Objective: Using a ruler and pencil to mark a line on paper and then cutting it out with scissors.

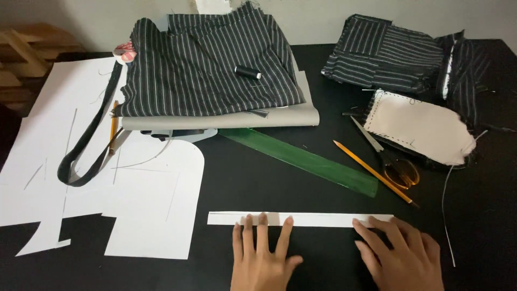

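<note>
A long narrow white paper strip [318,219] lies flat on the black table [258,183] near its front edge. My left hand [261,253] rests flat with spread fingers, its fingertips pressing on the strip's left half. My right hand [401,253] lies flat at the strip's right end, fingertips on the paper. Neither hand grips anything. Just beyond the strip lie a green ruler [304,160] and a yellow pencil [371,171].
Folded black striped fabric [207,67] with a black thread spool [247,72] sits on grey card at the back. White paper pattern pieces [145,205] and a dark fabric band [89,134] lie left. Scissors [388,159], a cream-lined piece [417,129] and more striped fabric [385,54] lie right.
</note>
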